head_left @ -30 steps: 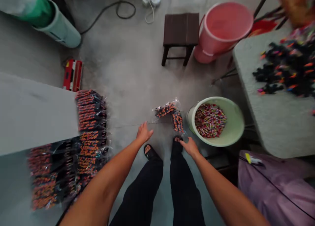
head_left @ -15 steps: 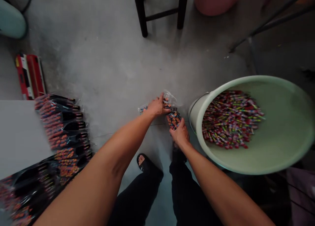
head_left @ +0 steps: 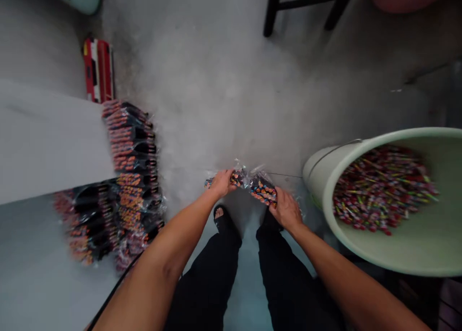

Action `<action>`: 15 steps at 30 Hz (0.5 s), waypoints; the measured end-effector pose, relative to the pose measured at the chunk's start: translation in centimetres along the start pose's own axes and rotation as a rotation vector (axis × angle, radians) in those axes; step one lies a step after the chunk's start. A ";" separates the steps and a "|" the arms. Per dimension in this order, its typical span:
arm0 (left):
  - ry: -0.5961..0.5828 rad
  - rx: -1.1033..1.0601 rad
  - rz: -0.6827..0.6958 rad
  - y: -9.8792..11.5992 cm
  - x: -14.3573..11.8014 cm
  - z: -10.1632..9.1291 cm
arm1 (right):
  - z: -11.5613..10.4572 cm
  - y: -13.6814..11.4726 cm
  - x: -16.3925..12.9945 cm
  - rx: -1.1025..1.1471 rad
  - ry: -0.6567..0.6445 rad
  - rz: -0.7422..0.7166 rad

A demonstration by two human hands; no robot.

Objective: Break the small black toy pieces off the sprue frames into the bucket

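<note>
My left hand [head_left: 221, 183] grips a clear plastic packet of small orange and black pieces [head_left: 236, 178] just above the concrete floor. My right hand [head_left: 287, 208] grips a second such packet [head_left: 263, 190] beside it. The two packets nearly touch between my hands. Both sit in front of my feet in black sandals, below my black trousers.
A pale green bucket [head_left: 325, 177] with several colourful sticks stands at the right. Rows of filled packets [head_left: 132, 153] lie on the floor at the left beside a grey tabletop [head_left: 46, 143]. A red box [head_left: 98, 69] and dark stool legs [head_left: 270, 13] are farther off.
I bent down and both hands went from open above the floor to closed on the two packets. The view has swung, so the bucket sits farther right.
</note>
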State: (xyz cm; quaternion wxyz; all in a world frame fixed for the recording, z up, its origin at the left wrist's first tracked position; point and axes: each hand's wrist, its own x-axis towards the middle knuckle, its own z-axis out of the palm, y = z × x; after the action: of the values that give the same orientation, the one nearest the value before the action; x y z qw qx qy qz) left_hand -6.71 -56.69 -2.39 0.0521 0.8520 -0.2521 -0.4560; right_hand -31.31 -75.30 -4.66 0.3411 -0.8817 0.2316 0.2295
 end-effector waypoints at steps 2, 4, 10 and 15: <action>0.012 -0.045 -0.021 -3.0 -4.4 1.8 | 0.0 -0.5 -0.9 -0.076 -0.060 -0.072; 0.011 -0.081 -0.025 -5.7 -8.9 3.9 | 0.0 -0.9 -1.6 -0.151 -0.128 -0.146; -0.147 0.008 -0.113 -14.0 -23.2 11.8 | 1.7 -2.1 -2.5 -0.358 -0.300 -0.386; -0.201 0.098 -0.216 -23.0 -35.4 19.6 | 8.2 -7.9 -3.4 -0.503 -0.380 -0.503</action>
State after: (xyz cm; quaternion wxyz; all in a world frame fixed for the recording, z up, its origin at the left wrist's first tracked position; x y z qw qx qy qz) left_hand -29.88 -17.05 5.49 -0.0644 0.8257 -0.1847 -0.5292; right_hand -31.51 -63.41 -4.24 0.1971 -0.9087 -0.1218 0.3473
